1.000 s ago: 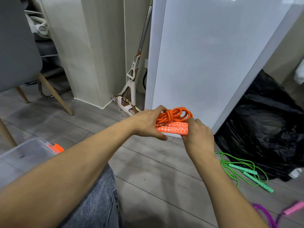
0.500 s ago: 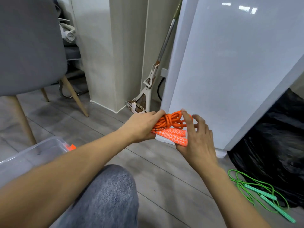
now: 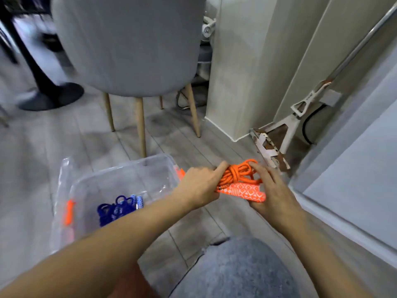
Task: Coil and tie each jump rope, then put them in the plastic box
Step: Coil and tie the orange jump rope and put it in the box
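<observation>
A coiled and knotted orange jump rope (image 3: 238, 176) with patterned orange handles (image 3: 245, 192) is held in the air between both hands. My left hand (image 3: 198, 187) grips its left side with the fingers curled over the coil. My right hand (image 3: 272, 190) holds the right side, fingers over the rope and palm under the handles. Just left of the hands stands the clear plastic box (image 3: 90, 186) with orange latches, open on the floor. A coiled blue jump rope (image 3: 116, 208) lies inside it.
A grey chair (image 3: 129, 46) on wooden legs stands behind the box. A mop (image 3: 277, 143) leans in the corner by a white pillar (image 3: 240, 67), and a white panel (image 3: 361, 160) runs along the right. My knee in jeans (image 3: 234, 269) is at the bottom.
The view has swung left, bringing the box and the blue rope into sight; the green and purple ropes are out of frame. Both hands carried the orange bundle toward the box.
</observation>
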`<state>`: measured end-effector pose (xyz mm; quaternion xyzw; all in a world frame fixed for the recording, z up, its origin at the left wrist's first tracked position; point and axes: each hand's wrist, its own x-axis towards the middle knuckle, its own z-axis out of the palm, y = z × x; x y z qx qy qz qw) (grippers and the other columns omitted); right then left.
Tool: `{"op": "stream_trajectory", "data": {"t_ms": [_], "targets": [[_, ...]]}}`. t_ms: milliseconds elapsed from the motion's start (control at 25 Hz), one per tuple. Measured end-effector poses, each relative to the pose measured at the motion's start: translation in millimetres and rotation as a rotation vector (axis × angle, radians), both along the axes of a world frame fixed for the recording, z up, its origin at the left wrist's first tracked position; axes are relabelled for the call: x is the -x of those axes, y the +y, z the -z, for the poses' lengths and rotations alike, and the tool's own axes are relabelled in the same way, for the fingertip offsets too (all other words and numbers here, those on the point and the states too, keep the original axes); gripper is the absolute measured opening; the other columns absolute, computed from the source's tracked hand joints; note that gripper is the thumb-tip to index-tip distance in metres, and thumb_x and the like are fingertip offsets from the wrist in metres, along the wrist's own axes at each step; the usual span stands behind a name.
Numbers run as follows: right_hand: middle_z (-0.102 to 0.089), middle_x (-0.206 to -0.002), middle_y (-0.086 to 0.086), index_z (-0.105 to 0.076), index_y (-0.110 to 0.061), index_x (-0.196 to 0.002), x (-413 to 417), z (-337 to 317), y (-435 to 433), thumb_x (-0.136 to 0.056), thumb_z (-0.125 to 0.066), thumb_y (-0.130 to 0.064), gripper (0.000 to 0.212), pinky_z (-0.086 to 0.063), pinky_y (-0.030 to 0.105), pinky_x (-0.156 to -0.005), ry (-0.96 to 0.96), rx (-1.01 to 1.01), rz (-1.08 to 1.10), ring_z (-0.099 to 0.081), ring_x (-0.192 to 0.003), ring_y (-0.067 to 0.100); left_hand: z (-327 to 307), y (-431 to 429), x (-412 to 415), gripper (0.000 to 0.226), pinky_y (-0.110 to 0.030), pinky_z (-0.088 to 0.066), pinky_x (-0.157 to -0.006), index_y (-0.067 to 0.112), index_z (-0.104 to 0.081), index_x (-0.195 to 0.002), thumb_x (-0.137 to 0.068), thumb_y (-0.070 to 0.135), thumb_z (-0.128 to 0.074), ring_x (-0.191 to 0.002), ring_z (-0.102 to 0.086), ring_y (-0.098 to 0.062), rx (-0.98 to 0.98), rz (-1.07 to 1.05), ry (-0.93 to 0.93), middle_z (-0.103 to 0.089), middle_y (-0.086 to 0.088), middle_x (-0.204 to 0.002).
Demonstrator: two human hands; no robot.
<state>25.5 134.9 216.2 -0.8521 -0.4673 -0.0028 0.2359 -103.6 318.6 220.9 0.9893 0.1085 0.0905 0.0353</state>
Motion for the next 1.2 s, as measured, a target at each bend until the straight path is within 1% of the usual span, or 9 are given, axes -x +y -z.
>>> {"op": "stream_trajectory", "data": {"t_ms": [160,440,560,720,840,960,1040,1120,1200], "targets": [[-0.045,-0.132,-0.005,-0.036,-0.033,-0.147,14,49,66,-0.061,-0.084,-0.013,0.100,-0.055,0.041,-0.085,0.091,0.006,-0.222,-0.060,-0.106,0.020,38,40,46,0.056,-0.035,-0.036,-0.055,0.018,-0.040,-0.131,-0.079,0.023,-0.061,-0.083,-0.064,-0.036,0.050,-0.153,0.070,-0.064,-0.005,-0.099],[-0.035,-0.148,-0.011,-0.021,-0.040,-0.153,32,89,148,-0.069,-0.075,-0.049,0.100,-0.051,0.041,-0.096,0.060,0.160,-0.473,-0.054,-0.122,0.020,85,79,101,0.065,-0.034,-0.047,-0.059,0.020,-0.031,-0.137,-0.080,0.030,-0.059,-0.084,-0.065,-0.029,0.102,-0.390,0.132,-0.063,-0.001,-0.103],[-0.038,-0.147,-0.007,-0.022,-0.039,-0.153,40,109,187,-0.075,-0.072,-0.045,0.093,-0.050,0.040,-0.096,0.012,0.177,-0.524,-0.056,-0.118,0.024,101,96,110,0.057,-0.033,-0.044,-0.053,0.021,-0.034,-0.128,-0.077,0.025,-0.059,-0.076,-0.063,-0.027,0.166,-0.580,0.171,-0.061,0.001,-0.097],[-0.051,-0.135,-0.002,-0.037,-0.029,-0.149,48,137,212,-0.086,-0.064,-0.036,0.069,-0.043,0.039,-0.096,-0.082,0.259,-0.541,-0.055,-0.118,0.025,144,124,114,0.047,-0.031,-0.035,-0.051,0.017,-0.036,-0.110,-0.074,0.022,-0.065,-0.070,-0.058,-0.027,0.408,-0.915,0.309,-0.057,-0.001,-0.088],[-0.056,-0.132,-0.002,-0.047,-0.026,-0.142,53,156,203,-0.090,-0.055,-0.041,0.055,-0.038,0.036,-0.100,-0.093,0.327,-0.597,-0.054,-0.120,0.024,187,139,110,0.064,-0.035,-0.043,-0.060,0.011,-0.035,-0.131,-0.076,0.021,-0.067,-0.090,-0.065,-0.030,0.516,-1.079,0.407,-0.064,-0.005,-0.104],[-0.056,-0.134,-0.004,-0.048,-0.027,-0.142,56,169,196,-0.094,-0.047,-0.047,0.052,-0.036,0.034,-0.103,-0.068,0.369,-0.595,-0.053,-0.123,0.022,214,155,94,0.072,-0.040,-0.047,-0.077,0.003,-0.021,-0.145,-0.087,0.014,-0.060,-0.113,-0.062,-0.032,0.652,-1.227,0.397,-0.060,-0.012,-0.125],[-0.057,-0.132,-0.004,-0.050,-0.028,-0.139,56,175,196,-0.094,-0.041,-0.050,0.051,-0.039,0.035,-0.102,-0.071,0.361,-0.579,-0.055,-0.120,0.021,226,163,81,0.085,-0.042,-0.046,-0.096,-0.002,-0.004,-0.151,-0.091,0.018,-0.060,-0.128,-0.052,-0.034,0.761,-1.299,0.405,-0.046,-0.020,-0.143],[-0.060,-0.126,-0.002,-0.055,-0.026,-0.133,57,179,197,-0.093,-0.033,-0.053,0.053,-0.040,0.036,-0.100,-0.098,0.350,-0.572,-0.058,-0.116,0.023,238,165,72,0.107,-0.049,-0.039,-0.109,0.004,0.007,-0.154,-0.085,0.031,-0.070,-0.139,-0.037,-0.041,0.839,-1.287,0.439,-0.022,-0.024,-0.156],[-0.063,-0.124,0.001,-0.060,-0.023,-0.126,55,185,195,-0.093,-0.033,-0.052,0.052,-0.036,0.037,-0.104,-0.147,0.321,-0.573,-0.059,-0.115,0.025,247,162,63,0.108,-0.056,-0.039,-0.106,0.016,0.003,-0.156,-0.082,0.041,-0.071,-0.141,-0.027,-0.046,0.691,-1.070,0.543,-0.010,-0.021,-0.158]]}}
